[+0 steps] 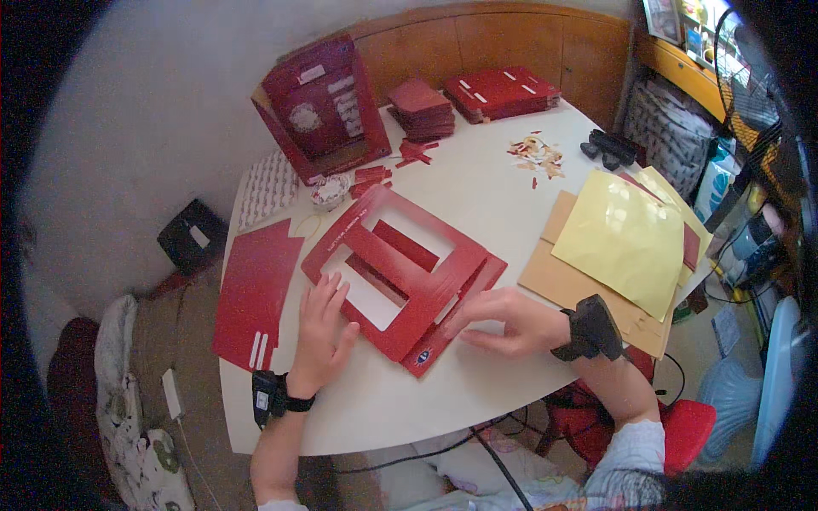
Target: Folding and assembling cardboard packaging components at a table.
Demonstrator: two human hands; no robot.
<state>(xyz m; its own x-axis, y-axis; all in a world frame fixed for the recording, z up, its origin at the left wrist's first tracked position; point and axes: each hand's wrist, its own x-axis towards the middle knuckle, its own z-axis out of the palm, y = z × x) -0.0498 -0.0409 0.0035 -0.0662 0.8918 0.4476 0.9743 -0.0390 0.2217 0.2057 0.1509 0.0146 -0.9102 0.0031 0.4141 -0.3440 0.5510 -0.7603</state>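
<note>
A red cardboard box (456, 285) with two cut-out windows lies at a slant in the middle of the white table. My left hand (319, 328) rests on its near left edge, fingers stretched out and thumb apart. At the near right side, my right hand (511, 322) has its fingers and thumb closed at the box's edge, by a narrow flap; the fingertips are partly hidden. Left of the box are flat red cardboard sheets (254, 298) with white strips at the near end. Both wrists wear black straps with small devices.
A tall open red box (366, 111) stands at the back left, near stacked red cardboard pieces (422, 109) and a flat red stack (503, 92). Paper scraps (537, 156) and black objects (612, 149) lie behind yellow sheets (622, 238) at right. A white roll (330, 192) sits left.
</note>
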